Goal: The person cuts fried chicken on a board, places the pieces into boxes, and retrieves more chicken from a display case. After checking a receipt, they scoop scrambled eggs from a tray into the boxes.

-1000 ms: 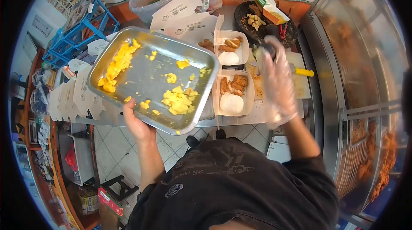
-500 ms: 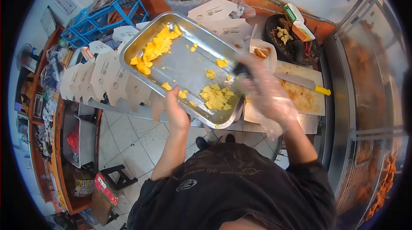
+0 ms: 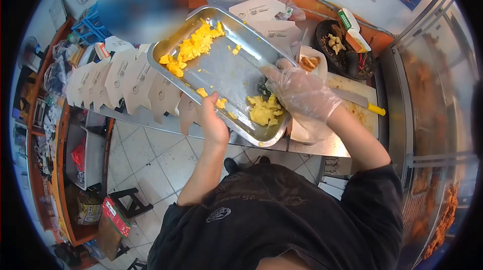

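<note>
A rectangular metal tray [image 3: 231, 79] is held up, tilted, above the counter. My bare left hand [image 3: 214, 121] grips its near long edge, thumb over the rim. Yellow scrambled egg [image 3: 196, 43] is heaped at the tray's left end. A paler egg pile [image 3: 264, 110] sits in the right corner. My right hand [image 3: 297, 86], in a clear plastic glove, reaches over the right rim with bent fingers beside that pile. A small dark thing [image 3: 263, 87] shows under its fingertips; I cannot tell what it is.
White paper boxes [image 3: 138, 86] line the counter at left. At right a yellow-handled knife [image 3: 359, 100] lies on a cutting board [image 3: 370, 125], near a dark stone mortar [image 3: 352, 63] and a box with fried food [image 3: 308, 63]. A glass cabinet [image 3: 432, 109] stands far right.
My right hand has moved left, further into the tray, and the paler egg is bunched more tightly. The tray has shifted slightly up and right. A blurred patch now covers the upper left.
</note>
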`<control>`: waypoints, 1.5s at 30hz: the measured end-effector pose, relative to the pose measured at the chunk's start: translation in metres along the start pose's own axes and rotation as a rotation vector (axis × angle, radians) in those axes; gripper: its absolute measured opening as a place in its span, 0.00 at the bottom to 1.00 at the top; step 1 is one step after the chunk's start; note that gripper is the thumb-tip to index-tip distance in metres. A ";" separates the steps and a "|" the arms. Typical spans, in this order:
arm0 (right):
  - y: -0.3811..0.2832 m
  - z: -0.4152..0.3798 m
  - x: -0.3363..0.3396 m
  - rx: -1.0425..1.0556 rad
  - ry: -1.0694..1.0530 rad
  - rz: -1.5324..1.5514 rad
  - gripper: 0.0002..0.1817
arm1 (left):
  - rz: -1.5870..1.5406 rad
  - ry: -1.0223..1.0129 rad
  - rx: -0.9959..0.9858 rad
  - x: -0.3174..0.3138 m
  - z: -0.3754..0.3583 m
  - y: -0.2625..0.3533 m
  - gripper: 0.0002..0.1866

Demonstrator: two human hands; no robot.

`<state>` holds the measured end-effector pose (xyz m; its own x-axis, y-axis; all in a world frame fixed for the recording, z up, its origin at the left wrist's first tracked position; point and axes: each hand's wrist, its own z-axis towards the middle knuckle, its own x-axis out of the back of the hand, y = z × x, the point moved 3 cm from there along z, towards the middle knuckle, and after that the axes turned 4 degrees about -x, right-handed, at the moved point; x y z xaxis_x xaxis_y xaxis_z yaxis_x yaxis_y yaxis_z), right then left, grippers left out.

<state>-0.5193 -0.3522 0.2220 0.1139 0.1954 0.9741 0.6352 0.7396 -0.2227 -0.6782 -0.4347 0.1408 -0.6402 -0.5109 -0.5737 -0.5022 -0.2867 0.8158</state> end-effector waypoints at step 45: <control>0.203 -0.013 0.049 -0.390 0.930 0.731 0.21 | 0.033 0.015 0.007 -0.013 0.035 -0.015 0.30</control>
<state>-0.3744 -0.2005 0.2253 0.9321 -0.1670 0.3215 0.3617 0.3778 -0.8523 -0.6832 -0.3952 0.1338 -0.6475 -0.5322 -0.5454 -0.4852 -0.2640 0.8336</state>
